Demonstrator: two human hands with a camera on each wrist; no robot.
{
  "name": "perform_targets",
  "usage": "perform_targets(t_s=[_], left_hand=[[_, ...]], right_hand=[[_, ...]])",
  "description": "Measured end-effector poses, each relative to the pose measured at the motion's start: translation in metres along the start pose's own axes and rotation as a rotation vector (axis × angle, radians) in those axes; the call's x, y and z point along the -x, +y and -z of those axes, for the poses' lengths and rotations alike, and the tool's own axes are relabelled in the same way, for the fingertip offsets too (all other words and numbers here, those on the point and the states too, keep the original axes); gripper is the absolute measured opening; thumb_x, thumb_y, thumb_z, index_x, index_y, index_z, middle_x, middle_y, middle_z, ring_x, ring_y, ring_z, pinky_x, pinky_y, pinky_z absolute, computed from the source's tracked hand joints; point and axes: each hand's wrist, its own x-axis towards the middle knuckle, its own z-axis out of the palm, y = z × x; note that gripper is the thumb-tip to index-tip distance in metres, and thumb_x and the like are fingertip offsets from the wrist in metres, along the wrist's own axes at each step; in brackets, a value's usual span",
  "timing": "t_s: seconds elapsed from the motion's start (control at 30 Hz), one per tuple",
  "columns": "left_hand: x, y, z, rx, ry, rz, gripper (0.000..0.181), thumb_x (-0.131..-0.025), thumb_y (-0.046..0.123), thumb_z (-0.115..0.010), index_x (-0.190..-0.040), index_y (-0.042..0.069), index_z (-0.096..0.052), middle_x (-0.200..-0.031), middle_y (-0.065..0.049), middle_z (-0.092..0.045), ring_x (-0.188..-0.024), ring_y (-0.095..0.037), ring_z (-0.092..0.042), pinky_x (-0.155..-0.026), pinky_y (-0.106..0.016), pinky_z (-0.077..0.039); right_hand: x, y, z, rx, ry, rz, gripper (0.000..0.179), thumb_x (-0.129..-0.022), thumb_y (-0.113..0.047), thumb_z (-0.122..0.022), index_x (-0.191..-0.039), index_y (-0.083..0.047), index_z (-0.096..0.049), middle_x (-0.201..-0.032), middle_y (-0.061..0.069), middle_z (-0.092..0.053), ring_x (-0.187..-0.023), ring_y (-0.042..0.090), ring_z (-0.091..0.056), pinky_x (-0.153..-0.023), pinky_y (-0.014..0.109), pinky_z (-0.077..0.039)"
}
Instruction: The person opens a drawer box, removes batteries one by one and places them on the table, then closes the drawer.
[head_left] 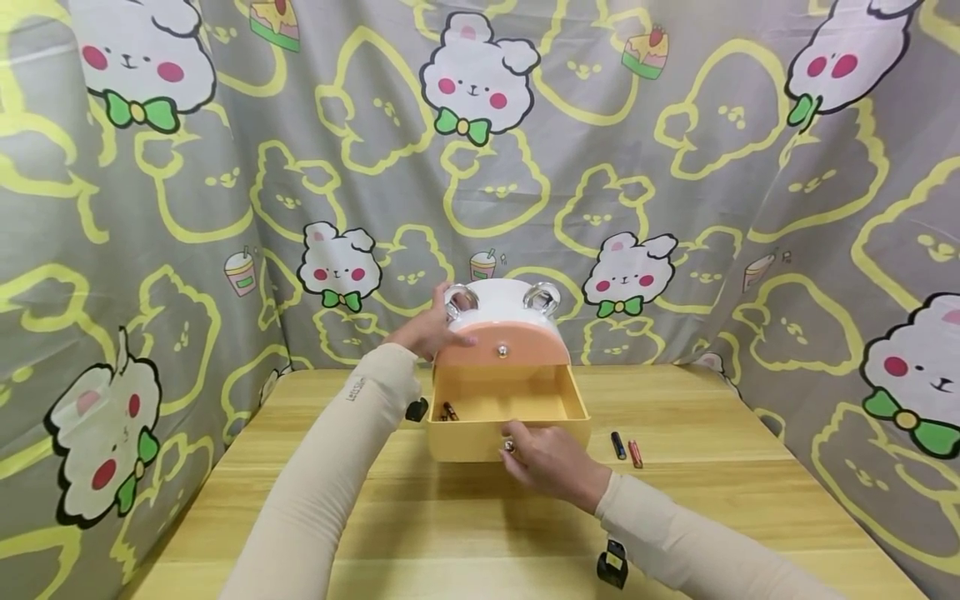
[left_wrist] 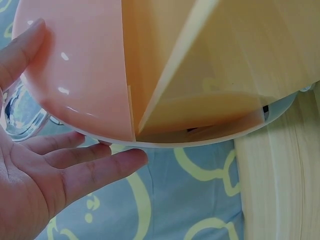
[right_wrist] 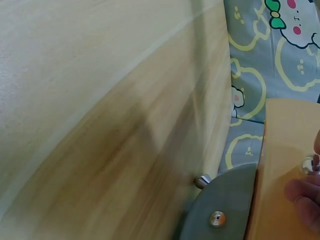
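Observation:
A small drawer box with a white top (head_left: 498, 296), clear ring-shaped ears and a peach upper front (head_left: 532, 343) stands on the table. Its yellow lower drawer (head_left: 467, 442) is pulled out toward me, and small dark batteries (head_left: 450, 411) lie in its left corner. My left hand (head_left: 429, 329) holds the box's upper left side, thumb on the peach front and fingers along the rim behind. At the drawer's front, my right hand (head_left: 551, 462) pinches the silver knob (head_left: 510, 446) between thumb and fingers. Another silver knob (head_left: 502, 351) sits on the peach front.
To the right of the drawer, a dark blue battery (head_left: 618, 446) and a red battery (head_left: 635, 453) lie on the wooden table (head_left: 705, 500). A patterned grey curtain (head_left: 570, 192) hangs behind the table and along both sides.

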Motion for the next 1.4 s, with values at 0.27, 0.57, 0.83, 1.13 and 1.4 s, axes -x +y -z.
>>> perform_targets(t_s=[0.27,0.57,0.83,1.13,1.4], left_hand=[[-0.001,0.000,0.001,-0.012,0.001,-0.004,0.119,-0.080,0.027,-0.081,-0.149,0.028,0.015,-0.124,-0.032,-0.043,-0.082,-0.033,-0.059,-0.068,-0.033,-0.052],[-0.002,-0.001,0.001,0.003,0.000,-0.014,0.119,-0.080,0.028,-0.082,-0.150,0.029,0.014,-0.135,-0.032,-0.037,-0.095,-0.036,-0.056,-0.084,-0.039,-0.048],[-0.001,-0.002,0.000,0.011,0.005,-0.006,0.117,-0.080,0.027,-0.081,-0.149,0.030,0.013,-0.134,-0.030,-0.039,-0.100,-0.036,-0.055,-0.084,-0.040,-0.048],[-0.002,-0.003,0.001,0.033,-0.001,-0.004,0.117,-0.079,0.024,-0.082,-0.149,0.031,0.012,-0.132,-0.032,-0.039,-0.099,-0.037,-0.055,-0.078,-0.041,-0.052],[-0.002,-0.003,0.000,0.008,-0.003,-0.021,0.119,-0.079,0.026,-0.082,-0.150,0.029,0.014,-0.134,-0.032,-0.039,-0.095,-0.035,-0.056,-0.079,-0.038,-0.050]], right_hand=[[-0.014,0.006,0.014,0.010,0.002,0.019,0.021,-0.079,-0.010,-0.070,-0.089,-0.008,-0.052,-0.054,-0.012,-0.041,-0.044,-0.004,-0.031,-0.038,0.011,-0.026],[-0.034,0.013,0.028,0.066,-0.011,0.045,0.024,-0.078,-0.013,-0.073,-0.083,-0.008,-0.051,-0.054,-0.008,-0.043,-0.042,0.003,-0.036,-0.037,0.017,-0.029],[-0.044,0.018,0.033,0.099,-0.029,0.031,0.024,-0.078,-0.015,-0.073,-0.083,-0.009,-0.051,-0.053,-0.007,-0.044,-0.041,0.005,-0.038,-0.036,0.020,-0.030],[-0.053,0.026,0.038,0.139,-0.026,0.044,0.024,-0.079,-0.016,-0.073,-0.085,-0.009,-0.051,-0.054,-0.007,-0.043,-0.041,0.005,-0.039,-0.037,0.020,-0.030],[-0.062,0.036,0.042,0.096,-0.079,0.035,0.023,-0.080,-0.015,-0.073,-0.086,-0.010,-0.052,-0.054,-0.005,-0.044,-0.041,0.008,-0.040,-0.038,0.021,-0.031]])
